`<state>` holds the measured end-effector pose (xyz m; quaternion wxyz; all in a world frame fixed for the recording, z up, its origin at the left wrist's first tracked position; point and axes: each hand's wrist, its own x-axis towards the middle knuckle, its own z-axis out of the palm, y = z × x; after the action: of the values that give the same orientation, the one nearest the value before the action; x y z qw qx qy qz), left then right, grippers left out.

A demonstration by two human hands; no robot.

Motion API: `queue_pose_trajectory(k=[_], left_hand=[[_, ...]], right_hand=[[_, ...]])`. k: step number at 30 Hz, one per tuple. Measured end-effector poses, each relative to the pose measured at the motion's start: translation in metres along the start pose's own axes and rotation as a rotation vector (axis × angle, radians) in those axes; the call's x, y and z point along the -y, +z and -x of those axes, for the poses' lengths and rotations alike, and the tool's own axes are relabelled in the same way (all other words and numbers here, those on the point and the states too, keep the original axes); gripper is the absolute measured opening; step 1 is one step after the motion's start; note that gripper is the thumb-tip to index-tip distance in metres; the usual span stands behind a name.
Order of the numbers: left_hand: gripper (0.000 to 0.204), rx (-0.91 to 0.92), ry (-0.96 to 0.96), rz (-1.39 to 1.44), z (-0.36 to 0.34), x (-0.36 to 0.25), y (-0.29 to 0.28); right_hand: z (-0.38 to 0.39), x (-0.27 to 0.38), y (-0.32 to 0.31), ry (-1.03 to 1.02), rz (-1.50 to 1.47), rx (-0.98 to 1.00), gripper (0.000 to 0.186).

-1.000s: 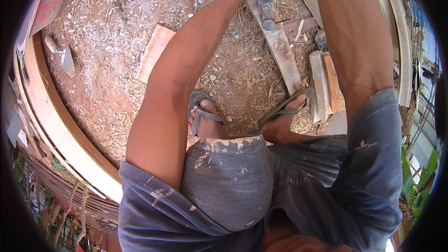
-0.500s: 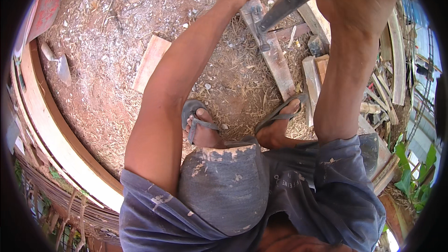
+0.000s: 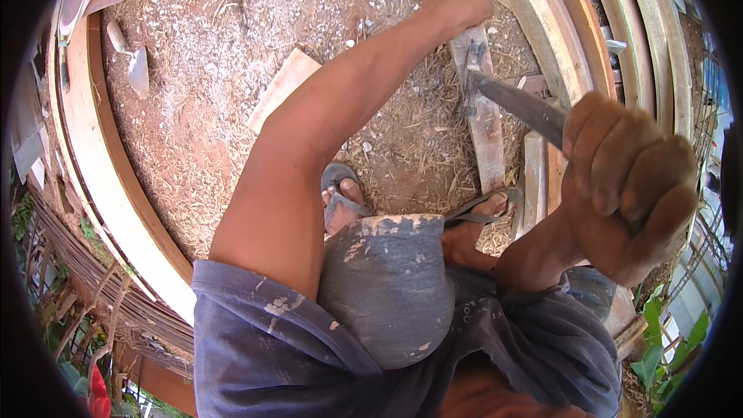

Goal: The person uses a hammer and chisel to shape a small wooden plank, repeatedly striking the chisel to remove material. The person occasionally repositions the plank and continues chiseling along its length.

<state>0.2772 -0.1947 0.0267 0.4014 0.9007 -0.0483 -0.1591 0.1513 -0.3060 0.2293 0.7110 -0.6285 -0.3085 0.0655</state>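
Observation:
My right hand (image 3: pixel 627 186) is wrapped round the near end of a dark, thick metal bar (image 3: pixel 522 108). The bar slants away to the left, and its far end meets small metal pieces (image 3: pixel 471 58) on a narrow wooden board (image 3: pixel 486 135). My left hand (image 3: pixel 462 4) is closed in a fist at the board's far end. Whatever it grips, if anything, is hidden under the fingers. The board's near end lies by my right sandal (image 3: pixel 495 205).
A trowel (image 3: pixel 133 58) lies on the ground at left, inside a long timber (image 3: pixel 116 162). A short plank (image 3: pixel 285 87) rests beyond my left forearm. More timbers (image 3: pixel 542 11) line the right side. Wood blocks (image 3: pixel 534 178) sit beside the board.
My right hand has swung the bar's near end toward me and to the right. My left hand stays closed at the board's far end. The whole view has shifted somewhat.

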Motion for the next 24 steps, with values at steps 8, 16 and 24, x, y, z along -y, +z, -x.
queue_pose_trajectory(k=[8, 16, 24], left_hand=[[0.033, -0.170, 0.101, 0.043, -0.028, 0.036, 0.036], [0.039, 0.056, 0.022, 0.002, 0.011, 0.007, 0.029], [0.045, -0.012, 0.057, 0.105, 0.011, 0.035, 0.013]], right_hand=[[-0.045, -0.023, 0.011, 0.020, 0.109, -0.116, 0.038], [0.002, -0.012, 0.027, 0.006, 0.177, -0.355, 0.034], [0.003, -0.021, 0.046, -0.135, 0.002, -0.462, 0.042]])
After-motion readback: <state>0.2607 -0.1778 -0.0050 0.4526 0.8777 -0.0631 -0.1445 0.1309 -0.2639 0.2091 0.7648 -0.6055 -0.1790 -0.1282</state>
